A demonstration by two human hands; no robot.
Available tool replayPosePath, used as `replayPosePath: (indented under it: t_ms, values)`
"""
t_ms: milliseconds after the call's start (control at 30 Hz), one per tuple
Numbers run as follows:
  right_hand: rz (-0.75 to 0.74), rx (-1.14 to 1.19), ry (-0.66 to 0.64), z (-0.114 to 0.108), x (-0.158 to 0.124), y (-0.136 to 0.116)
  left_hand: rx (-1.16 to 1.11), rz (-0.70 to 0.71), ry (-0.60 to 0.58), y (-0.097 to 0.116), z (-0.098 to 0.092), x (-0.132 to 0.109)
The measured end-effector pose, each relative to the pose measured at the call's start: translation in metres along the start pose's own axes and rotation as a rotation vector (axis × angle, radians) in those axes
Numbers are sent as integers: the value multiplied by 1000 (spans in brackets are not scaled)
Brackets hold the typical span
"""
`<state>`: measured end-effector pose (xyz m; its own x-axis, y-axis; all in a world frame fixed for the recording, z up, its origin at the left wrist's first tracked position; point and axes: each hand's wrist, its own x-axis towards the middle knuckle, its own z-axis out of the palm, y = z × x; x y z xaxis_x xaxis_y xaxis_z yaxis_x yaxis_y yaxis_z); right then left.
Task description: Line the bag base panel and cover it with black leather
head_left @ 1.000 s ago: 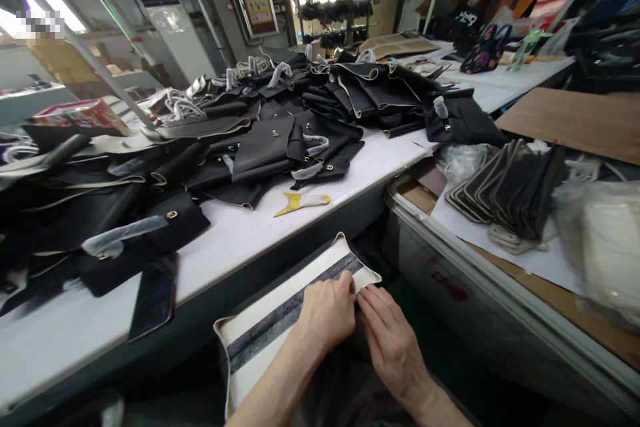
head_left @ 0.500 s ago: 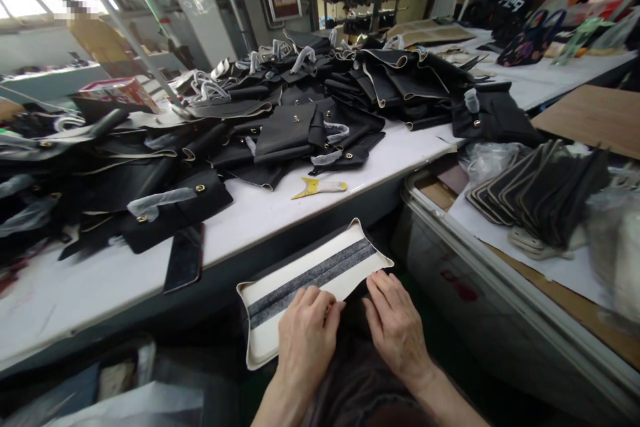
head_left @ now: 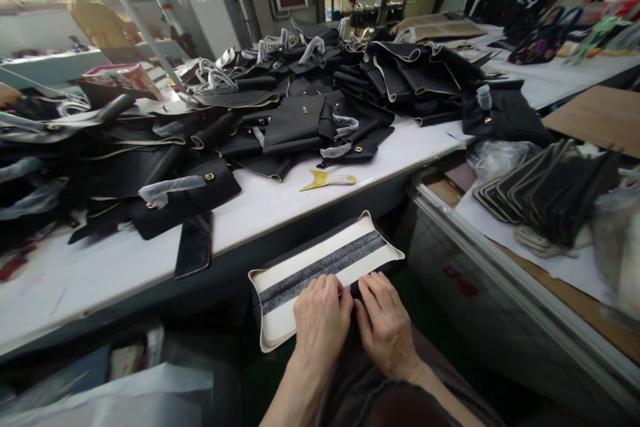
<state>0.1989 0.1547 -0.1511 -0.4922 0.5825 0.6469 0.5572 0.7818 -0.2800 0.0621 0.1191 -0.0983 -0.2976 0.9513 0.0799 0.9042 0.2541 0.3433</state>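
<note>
A bag piece (head_left: pixel 320 247) with a cream lining side, a grey felt strip along its middle and raised, curled corners lies over my lap, below the table edge. My left hand (head_left: pixel 321 315) grips its near long edge, fingers bent over the rim. Close beside it, my right hand (head_left: pixel 386 321) pinches the same edge, thumb and fingers together. Dark material shows between the two hands; the fingertips and the underside of the piece are partly hidden.
A white table (head_left: pixel 260 207) carries many black bags (head_left: pixel 300 123) with wrapped handles, a yellow-ended tool (head_left: pixel 327 179) and a phone (head_left: pixel 194 245) at its edge. To the right, a bin (head_left: pixel 480 280) holds stacked dark panels (head_left: pixel 550 193). A plastic bag (head_left: pixel 150 400) sits lower left.
My right hand has slid left along the near edge, closer to my left hand. The view has shifted slightly, so the table and bags appear farther right.
</note>
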Motion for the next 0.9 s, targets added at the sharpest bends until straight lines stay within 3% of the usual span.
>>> replayPosePath:
  t_ms: [267,500,633,900]
  values:
    - [-59,23,-12,6,-2,-15,-174,10,25,-14,-10,-17]
    - [-79,56,-19,9,-4,-25,-109,-6,120,-42,-23,-47]
    - [-101,82,-19,10,-2,-35,-101,-44,178,-45,-21,-48]
    - [-172,127,-38,13,-2,-51,-207,-66,178,-54,-18,-53]
